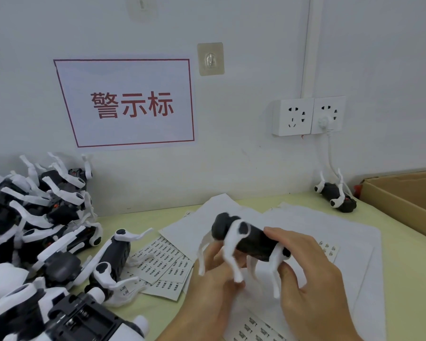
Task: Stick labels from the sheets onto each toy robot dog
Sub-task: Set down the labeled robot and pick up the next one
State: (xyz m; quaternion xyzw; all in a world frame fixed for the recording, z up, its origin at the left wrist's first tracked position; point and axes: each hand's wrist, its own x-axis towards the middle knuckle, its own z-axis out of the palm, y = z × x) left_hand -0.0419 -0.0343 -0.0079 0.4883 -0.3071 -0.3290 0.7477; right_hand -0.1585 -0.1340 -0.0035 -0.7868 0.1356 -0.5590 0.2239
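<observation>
A black-and-white toy robot dog (pixel 250 238) is held above the near middle of the table, upright with its white legs hanging down and its dark head end pointing left and slightly away; it is blurred, so surface detail cannot be made out. The left hand (pixel 215 274) grips it from below around the front legs, fingers curled and partly hidden behind them. The right hand (pixel 305 274) holds the rear end, fingers curved over the back and thumb under the hind legs. Directly beneath lie white sheets of paper (pixel 305 225), and label sheets (pixel 165 264) fan out just left of the hands, their small print too fine to read; another label sheet (pixel 258 328) is cut off by the near edge. At far left a pile of toy dogs (pixel 37 217) lies tangled, running out of view to the left and bottom. One more dog (pixel 335 195) lies on its back at the far right by the wall, beside a cardboard box (pixel 403 193) cut off at the right edge. On the wall hang a red-bordered sign (pixel 130 102) and a double socket (pixel 308 116) with a white plug in it.
</observation>
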